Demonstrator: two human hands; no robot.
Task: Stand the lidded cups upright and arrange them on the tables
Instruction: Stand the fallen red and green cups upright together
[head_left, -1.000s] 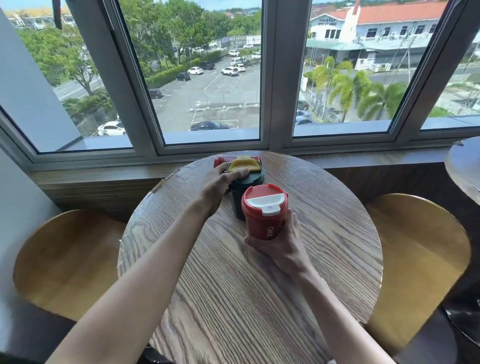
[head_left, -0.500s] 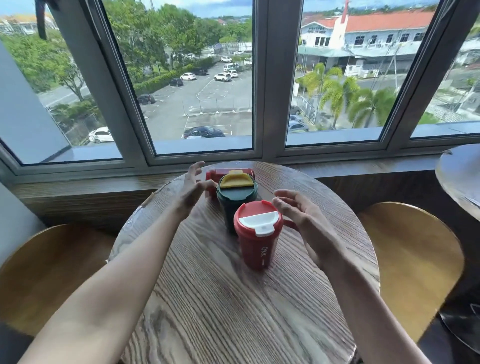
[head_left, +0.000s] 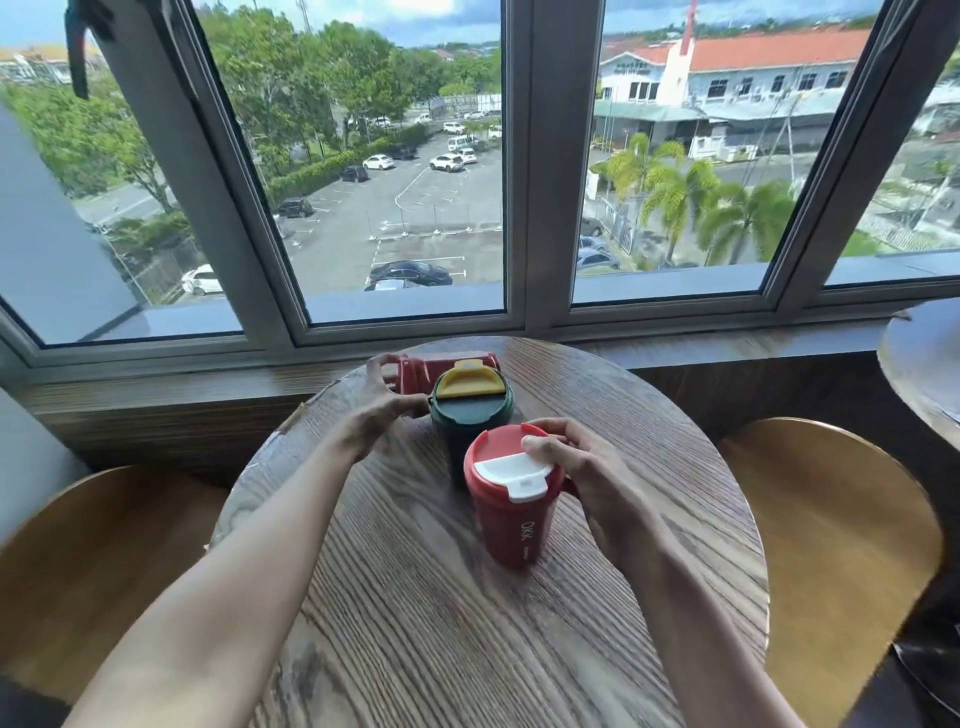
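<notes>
A red cup with a red lid and white flap (head_left: 511, 512) stands upright near the middle of the round wooden table (head_left: 441, 634). My right hand (head_left: 587, 478) wraps its right side, thumb on the lid. Behind it a dark green cup with a yellow flap (head_left: 470, 410) stands upright. A second red cup (head_left: 415, 370) lies on its side at the table's far edge, partly hidden by the green one. My left hand (head_left: 382, 410) has its fingers spread around that lying cup's left end; whether they grip it is unclear.
Curved wooden chair backs stand at the left (head_left: 98, 561) and right (head_left: 831, 525) of the table. A wooden ledge (head_left: 753, 345) and large windows run behind. The edge of another round table (head_left: 919, 364) shows at the far right.
My right hand, open beside the red cup half a second ago, has closed around it. My left hand left the green cup's lid and reached back to the lying red cup.
</notes>
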